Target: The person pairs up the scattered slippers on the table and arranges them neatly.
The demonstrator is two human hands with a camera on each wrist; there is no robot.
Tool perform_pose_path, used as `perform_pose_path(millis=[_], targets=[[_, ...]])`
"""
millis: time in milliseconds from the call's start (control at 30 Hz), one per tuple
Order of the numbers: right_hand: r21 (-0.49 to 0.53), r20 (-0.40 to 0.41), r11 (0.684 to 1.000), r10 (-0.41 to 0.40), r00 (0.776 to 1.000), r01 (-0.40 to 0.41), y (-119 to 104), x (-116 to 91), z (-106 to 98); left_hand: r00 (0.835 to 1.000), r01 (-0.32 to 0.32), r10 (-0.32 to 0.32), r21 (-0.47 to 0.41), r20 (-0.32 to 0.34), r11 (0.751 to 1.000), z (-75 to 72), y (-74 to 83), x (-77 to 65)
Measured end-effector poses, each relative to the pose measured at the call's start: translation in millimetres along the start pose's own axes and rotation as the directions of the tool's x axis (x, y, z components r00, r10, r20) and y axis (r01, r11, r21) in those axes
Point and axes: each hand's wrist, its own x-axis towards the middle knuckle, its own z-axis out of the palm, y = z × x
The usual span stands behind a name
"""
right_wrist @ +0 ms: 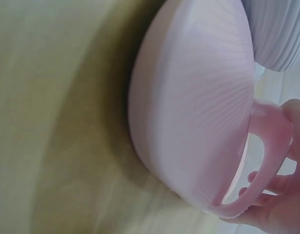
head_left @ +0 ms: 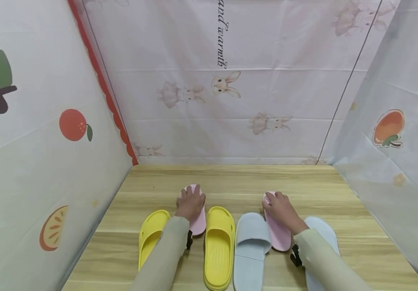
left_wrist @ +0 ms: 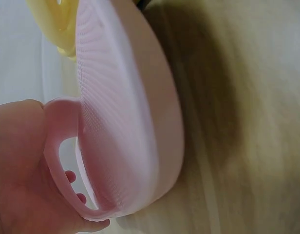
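Note:
My left hand (head_left: 190, 203) grips a pink slipper (head_left: 198, 226) from above, over its strap, between two yellow slippers. In the left wrist view, fingertips show through the opening under that slipper's strap (left_wrist: 60, 122). Over on the right, my right hand (head_left: 281, 208) holds the matching pink slipper (head_left: 279, 236) the same way, between two light grey slippers. Its fingertips appear beyond the strap (right_wrist: 271, 131) in the right wrist view. Both pink soles throw shadows on the wood; whether they touch it I cannot tell.
One yellow slipper (head_left: 154, 224) lies partly under my left sleeve, the other yellow slipper (head_left: 219, 246) near the middle. Beside it is a light grey slipper (head_left: 250, 254); the second grey slipper (head_left: 323, 228) is partly behind my right sleeve. Printed sheets wall the wooden tabletop (head_left: 234, 178).

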Motion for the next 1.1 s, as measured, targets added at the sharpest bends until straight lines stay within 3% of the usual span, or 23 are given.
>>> perform_pose_path(millis=[167, 400, 600, 933, 1100], targets=[[0.017, 0.009, 1.0, -0.006, 1.0, 0.006, 0, 8, 4, 0.999, -0.032, 0.032, 0.055, -0.001, 0.998, 2.3, -3.0, 8.4], [0.02, -0.01, 1.0, -0.004, 1.0, 0.005, 1, 20, 6, 1.0, -0.023, 0.023, 0.005, 0.009, 1.0, 8.3, -5.7, 25.6], [-0.002, -0.017, 1.0, -0.017, 1.0, 0.017, 1, 35, 3, 1.0, 0.003, -0.004, -0.056, -0.018, 0.998, 2.4, -7.1, 38.2], [0.004, -0.006, 1.0, 0.009, 1.0, -0.009, 1, 52, 3, 1.0, 0.0, 0.0, -0.045, 0.003, 0.999, -3.5, -4.7, 48.5], [0.002, 0.0, 1.0, 0.004, 1.0, -0.004, 5, 57, 5, 0.999, -0.041, 0.041, 0.027, 0.006, 0.999, -3.5, -0.9, 49.3]])
